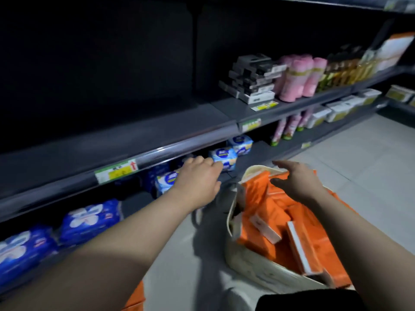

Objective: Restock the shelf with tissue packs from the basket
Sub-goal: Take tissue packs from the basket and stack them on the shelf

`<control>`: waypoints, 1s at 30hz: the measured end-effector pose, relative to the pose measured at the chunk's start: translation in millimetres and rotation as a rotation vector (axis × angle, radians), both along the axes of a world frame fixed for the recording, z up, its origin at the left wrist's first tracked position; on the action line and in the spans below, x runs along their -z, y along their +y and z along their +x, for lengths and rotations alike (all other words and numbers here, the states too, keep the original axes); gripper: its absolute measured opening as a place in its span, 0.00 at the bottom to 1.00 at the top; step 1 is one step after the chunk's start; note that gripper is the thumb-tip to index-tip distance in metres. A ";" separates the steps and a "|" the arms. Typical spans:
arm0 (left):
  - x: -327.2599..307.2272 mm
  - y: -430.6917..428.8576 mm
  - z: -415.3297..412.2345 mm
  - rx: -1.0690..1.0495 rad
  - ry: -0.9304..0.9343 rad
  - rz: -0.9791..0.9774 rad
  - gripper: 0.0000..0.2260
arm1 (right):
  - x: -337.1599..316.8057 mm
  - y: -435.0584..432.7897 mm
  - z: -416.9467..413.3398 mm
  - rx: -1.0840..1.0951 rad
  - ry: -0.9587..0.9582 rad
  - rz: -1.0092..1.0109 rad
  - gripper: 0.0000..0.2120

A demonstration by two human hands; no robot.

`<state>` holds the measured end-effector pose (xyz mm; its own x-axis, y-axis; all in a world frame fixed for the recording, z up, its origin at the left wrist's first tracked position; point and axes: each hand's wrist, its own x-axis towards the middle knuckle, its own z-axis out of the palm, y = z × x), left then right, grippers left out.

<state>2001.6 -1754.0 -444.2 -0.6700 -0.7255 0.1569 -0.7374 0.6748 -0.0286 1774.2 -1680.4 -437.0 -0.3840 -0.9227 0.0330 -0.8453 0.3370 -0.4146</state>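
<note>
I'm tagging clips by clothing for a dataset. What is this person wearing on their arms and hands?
Nothing shows on either. The left hand and right hand are ungloved, with no rings visible. The left forearm and right forearm are bare, with no sleeve, watch or bracelet in the frame.

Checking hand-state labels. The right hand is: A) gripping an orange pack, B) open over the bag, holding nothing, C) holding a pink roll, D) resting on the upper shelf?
B: the right hand hangs above the cream bag of orange packs with its fingers spread and nothing in them.
</note>
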 end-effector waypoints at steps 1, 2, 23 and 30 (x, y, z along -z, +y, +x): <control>4.8 1.8 -18.3 0.014 0.001 0.024 0.17 | 4.1 5.9 -12.6 0.009 -0.003 0.018 0.27; 9.4 3.6 -33.0 0.017 0.015 0.060 0.17 | 7.3 9.7 -21.4 0.014 -0.012 0.036 0.27; 93.6 16.5 -148.7 -0.237 0.293 0.684 0.29 | 52.1 65.7 -80.8 0.034 -0.141 0.260 0.26; 67.9 12.6 -113.3 -0.235 0.526 0.578 0.26 | 55.3 68.9 -52.1 0.014 -0.091 0.451 0.35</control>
